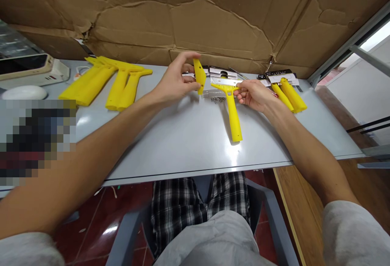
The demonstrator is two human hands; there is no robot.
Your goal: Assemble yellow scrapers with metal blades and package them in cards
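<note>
My left hand (175, 78) pinches a small flat yellow plate (200, 75) with holes, holding it upright above the table. In my right hand (254, 94), thumb and fingers grip the right end of the wide head of a yellow scraper handle (234, 115). A pale metal blade (225, 81) lies across that head. The handle's grip points toward me. Just left of the handle, under the plate, are thin metal strips (213, 94) and several small screws (217, 100). The plate and the scraper handle are apart.
Several yellow scraper handles (124, 89) lie at the left. More yellow handles (293, 95) with black-and-white packaging (278, 75) lie at the right. A white mouse (24, 92) and a white boxy device (36, 70) sit at the far left. Cardboard (219, 26) stands behind the table.
</note>
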